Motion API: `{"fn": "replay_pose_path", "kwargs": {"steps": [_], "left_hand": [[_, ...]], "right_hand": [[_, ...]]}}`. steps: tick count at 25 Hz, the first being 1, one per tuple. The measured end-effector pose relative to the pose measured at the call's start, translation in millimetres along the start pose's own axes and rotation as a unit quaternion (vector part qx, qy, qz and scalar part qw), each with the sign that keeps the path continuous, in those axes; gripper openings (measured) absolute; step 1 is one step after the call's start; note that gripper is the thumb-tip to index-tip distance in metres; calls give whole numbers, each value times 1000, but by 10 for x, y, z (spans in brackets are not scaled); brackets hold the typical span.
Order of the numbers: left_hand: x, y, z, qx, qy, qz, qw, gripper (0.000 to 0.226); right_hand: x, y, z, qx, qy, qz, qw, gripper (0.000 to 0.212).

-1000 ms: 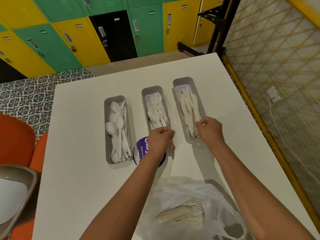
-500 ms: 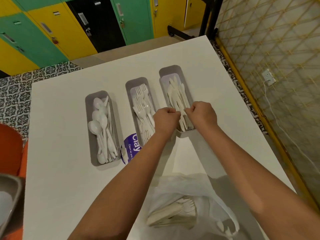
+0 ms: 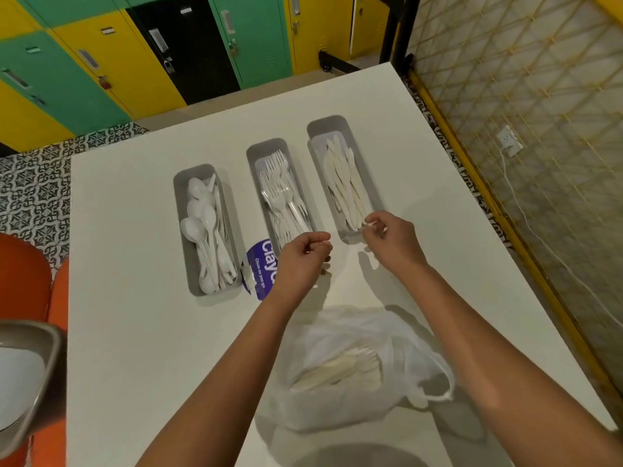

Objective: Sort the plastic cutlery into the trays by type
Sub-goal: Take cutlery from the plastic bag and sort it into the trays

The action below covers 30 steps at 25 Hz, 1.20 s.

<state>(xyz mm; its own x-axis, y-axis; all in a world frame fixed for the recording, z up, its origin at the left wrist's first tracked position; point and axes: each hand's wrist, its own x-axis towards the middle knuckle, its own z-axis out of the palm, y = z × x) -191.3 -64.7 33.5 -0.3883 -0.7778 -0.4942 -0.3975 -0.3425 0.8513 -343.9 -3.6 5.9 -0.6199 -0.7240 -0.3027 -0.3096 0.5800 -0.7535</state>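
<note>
Three grey trays stand side by side on the white table (image 3: 135, 332). The left tray (image 3: 180, 210) holds white spoons (image 3: 202, 224), the middle tray (image 3: 253, 156) white forks (image 3: 281, 183), and the right tray (image 3: 313, 129) white knives (image 3: 344, 176). My left hand (image 3: 300, 261) hovers at the near end of the fork tray, fingers curled, with nothing visible in it. At the near end of the knife tray is my right hand (image 3: 391, 241), fingers loosely bent, fingertips by the knife handles. A clear plastic bag (image 3: 404, 348) with more cutlery (image 3: 337, 369) lies between my forearms.
A blue-and-white packet (image 3: 261, 267) lies between the spoon and fork trays, partly under my left hand. An orange chair (image 3: 23, 274) and a grey container (image 3: 33, 365) are off the table's left edge. A yellow rail (image 3: 488, 197) and mesh wall run along the right.
Both hands were together over the near end of the knife tray. They have drawn apart and back; the left now sits by the fork tray. The view has also shifted.
</note>
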Motion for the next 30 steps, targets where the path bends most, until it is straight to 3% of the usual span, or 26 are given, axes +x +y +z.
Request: {"fn": "replay_pose_path", "kwargs": {"steps": [6,10,12,14,16,18,20,24,27,30], "left_hand": [[-761,-240,-73,-12,-147,19,989,36],[-1019,-665,-13,146,-180,35,972,31],[-1059,-933,-12,267,-149,91,948,28],[-1097,-1130,-1,376,-117,151,907,28],[-1133,-1241,6,471,-99,181,858,39],[-1171,-1327,-25,501,-109,155,844,57],[-1185,-1417,-84,483,-115,117,860,70],[-1201,-1354,-109,502,-89,149,847,61],[-1238,-1223,-21,487,-153,183,840,65],[-1208,-1228,76,476,-204,132,845,76]], "right_hand": [[-524,-3,-93,51,-15,-62,997,8],[-968,-27,-106,149,-141,-21,978,20],[-1236,100,21,101,-181,-30,978,18],[-1455,323,194,-26,-178,-68,981,11],[-1570,545,313,-228,-185,-121,948,34],[-1667,668,330,-329,-167,-149,918,61],[-1719,706,298,-320,-140,-140,927,75],[-1717,718,276,-302,-144,-116,935,82],[-1725,726,295,-304,-155,-121,932,85],[-1743,748,278,-303,-192,-117,926,90]]}}
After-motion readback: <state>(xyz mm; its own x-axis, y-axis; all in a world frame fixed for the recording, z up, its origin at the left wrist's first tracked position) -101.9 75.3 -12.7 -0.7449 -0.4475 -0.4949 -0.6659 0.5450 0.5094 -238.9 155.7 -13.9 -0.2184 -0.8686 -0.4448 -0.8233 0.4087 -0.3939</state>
